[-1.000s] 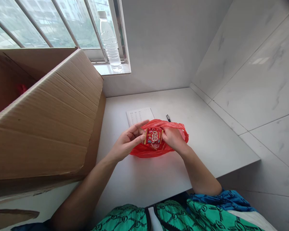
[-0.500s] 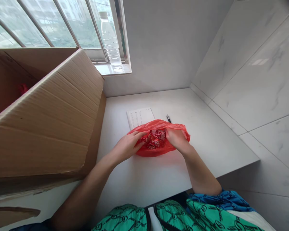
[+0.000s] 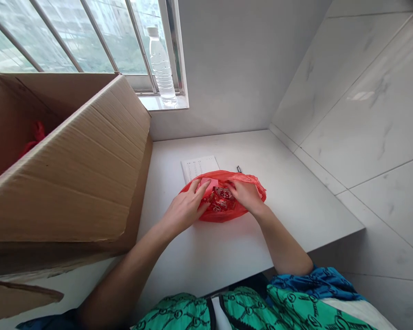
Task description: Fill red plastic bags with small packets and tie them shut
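A thin red plastic bag (image 3: 223, 215) lies on the white table with its mouth spread wide. Inside it are red printed packets (image 3: 222, 201) with shiny wrappers. My left hand (image 3: 187, 201) reaches over the bag's left side, fingers spread and tips inside the mouth. From the right, my right hand (image 3: 247, 195) dips into the bag with its fingers bent together beside the packets. What those fingers hold, if anything, is hidden.
On my left stands a large open cardboard box (image 3: 89, 169) with something red (image 3: 37, 133) inside. Behind the bag lie a printed sheet or booklet (image 3: 198, 165) and a pen (image 3: 239, 169). A water bottle (image 3: 163, 73) stands on the windowsill. Tiled wall (image 3: 371, 114) borders the right.
My left fingers have spread further apart over the bag's mouth. My right hand has shifted left and up inside the bag, so more of its fingers show. The view has tilted slightly.
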`<control>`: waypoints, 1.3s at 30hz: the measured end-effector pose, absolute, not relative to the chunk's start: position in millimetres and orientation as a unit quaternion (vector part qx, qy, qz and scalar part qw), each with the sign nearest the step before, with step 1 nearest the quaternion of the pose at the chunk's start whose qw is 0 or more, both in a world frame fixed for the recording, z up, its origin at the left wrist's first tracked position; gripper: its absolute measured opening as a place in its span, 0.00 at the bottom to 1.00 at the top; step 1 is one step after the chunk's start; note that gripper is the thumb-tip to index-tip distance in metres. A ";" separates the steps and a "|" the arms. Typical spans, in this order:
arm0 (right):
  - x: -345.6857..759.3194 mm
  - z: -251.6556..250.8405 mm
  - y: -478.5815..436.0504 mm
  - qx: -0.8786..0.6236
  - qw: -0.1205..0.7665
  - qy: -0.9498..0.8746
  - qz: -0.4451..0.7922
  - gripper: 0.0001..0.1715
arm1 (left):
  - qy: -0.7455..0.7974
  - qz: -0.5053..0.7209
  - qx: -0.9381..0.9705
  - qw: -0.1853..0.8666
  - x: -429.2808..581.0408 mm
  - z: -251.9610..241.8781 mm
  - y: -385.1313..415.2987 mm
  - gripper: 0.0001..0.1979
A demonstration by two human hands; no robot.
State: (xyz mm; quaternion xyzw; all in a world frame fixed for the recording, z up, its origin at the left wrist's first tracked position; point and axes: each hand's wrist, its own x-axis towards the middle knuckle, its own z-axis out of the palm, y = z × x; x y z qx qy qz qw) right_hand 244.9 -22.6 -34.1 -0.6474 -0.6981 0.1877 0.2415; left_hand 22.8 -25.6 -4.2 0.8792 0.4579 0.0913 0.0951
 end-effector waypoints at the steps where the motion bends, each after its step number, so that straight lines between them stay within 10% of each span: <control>1: 245.0 -28.2 -23.4 -0.642 0.260 -0.690 0.211 0.16 | 0.462 0.099 0.877 0.091 23.0 -3.8 -24.9 0.27; 17: 252.3 -41.8 -14.3 -0.648 0.079 -0.748 0.116 0.15 | 0.349 0.044 0.929 0.119 40.9 -25.1 -6.4 0.18; 32: 239.6 -26.5 -24.2 -0.617 0.442 -0.491 0.427 0.17 | 0.395 0.023 0.916 0.064 15.1 -11.5 12.1 0.19; 39: 236.7 -32.8 -30.5 -0.656 0.468 -0.518 0.287 0.16 | 0.399 0.019 0.916 0.047 16.2 -9.6 7.7 0.17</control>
